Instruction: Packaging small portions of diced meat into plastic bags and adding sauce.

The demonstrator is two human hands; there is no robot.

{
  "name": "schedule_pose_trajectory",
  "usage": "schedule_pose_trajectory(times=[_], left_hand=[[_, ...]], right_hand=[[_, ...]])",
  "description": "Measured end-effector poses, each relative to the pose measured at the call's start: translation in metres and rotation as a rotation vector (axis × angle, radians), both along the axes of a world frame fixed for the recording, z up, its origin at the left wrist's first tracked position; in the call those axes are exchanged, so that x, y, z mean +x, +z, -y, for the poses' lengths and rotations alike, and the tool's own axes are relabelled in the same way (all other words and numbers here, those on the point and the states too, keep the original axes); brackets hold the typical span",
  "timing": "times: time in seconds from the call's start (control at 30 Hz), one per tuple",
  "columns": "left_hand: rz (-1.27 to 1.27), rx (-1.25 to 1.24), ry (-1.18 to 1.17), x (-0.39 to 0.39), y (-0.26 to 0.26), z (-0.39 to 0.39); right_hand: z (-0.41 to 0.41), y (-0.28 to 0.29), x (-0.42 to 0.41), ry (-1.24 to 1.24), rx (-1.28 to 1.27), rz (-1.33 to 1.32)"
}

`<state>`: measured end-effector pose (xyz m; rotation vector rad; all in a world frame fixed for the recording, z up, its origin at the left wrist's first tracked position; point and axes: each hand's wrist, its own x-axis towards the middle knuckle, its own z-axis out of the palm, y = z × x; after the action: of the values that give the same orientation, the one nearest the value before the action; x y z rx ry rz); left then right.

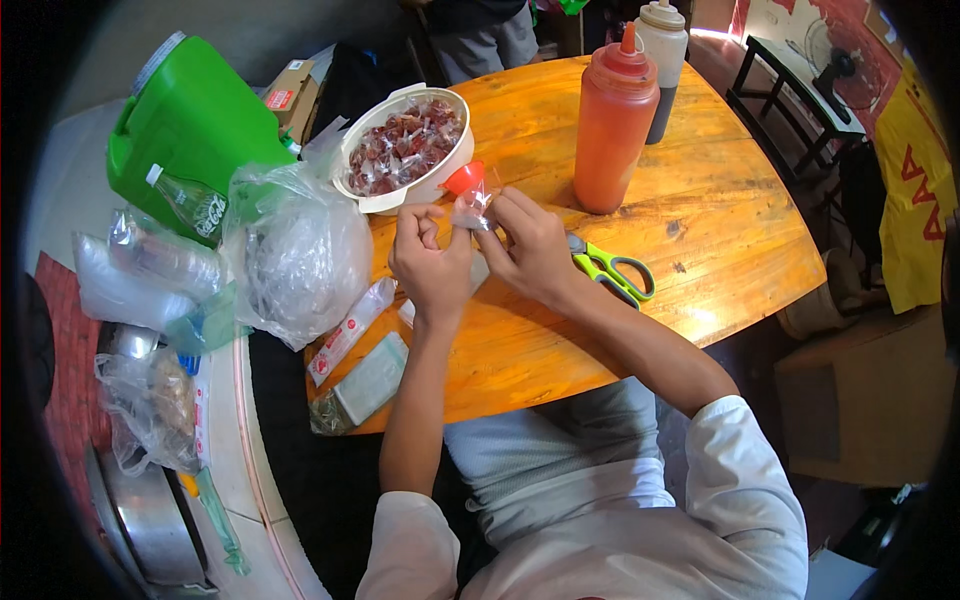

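Note:
My right hand (529, 244) pinches a small clear plastic bag (475, 214) above the wooden table. My left hand (433, 259) is beside it, fingers curled and thumb tip against the bag's left side; whether it grips the bag is unclear. Right above the bag shows a small red funnel (463, 178); I cannot tell if its stem is inside the bag. Beyond my hands stands an oval white plastic tub (382, 204), full of small clear packets of dark red-brown contents (405, 142). Green-handled scissors (619, 270) lie to the right of my right hand, blades partly hidden.
A red squeeze bottle (615, 135) and a clear one with dark liquid (664, 97) stand upright at the back right. Left are a bulging plastic bag (300, 262), packs of plastic bags (367, 379), a glass bottle (187, 202) and a green jug (202, 112). A person (480, 37) stands beyond the table.

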<state>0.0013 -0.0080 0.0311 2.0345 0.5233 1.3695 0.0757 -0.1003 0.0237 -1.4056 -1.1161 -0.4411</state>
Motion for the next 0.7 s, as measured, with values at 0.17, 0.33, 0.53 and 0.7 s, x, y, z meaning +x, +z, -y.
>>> schedule_pose_trajectory(times=[0.17, 0.33, 0.53, 0.7], left_hand=[[0.055, -0.147, -0.241, 0.001, -0.008, -0.005], [-0.031, -0.459, -0.638, -0.004, -0.002, 0.002], [-0.127, -0.245, -0.238, -0.001, 0.003, 0.005], [-0.129, -0.103, -0.144, -0.003, -0.009, -0.009]], right_hand=[[0.003, -0.001, 0.013, -0.032, -0.040, -0.059], [0.005, 0.004, 0.025, -0.075, 0.021, -0.176], [0.011, 0.005, 0.020, 0.064, -0.062, -0.194], [0.009, 0.005, 0.017, 0.271, -0.197, -0.347]])
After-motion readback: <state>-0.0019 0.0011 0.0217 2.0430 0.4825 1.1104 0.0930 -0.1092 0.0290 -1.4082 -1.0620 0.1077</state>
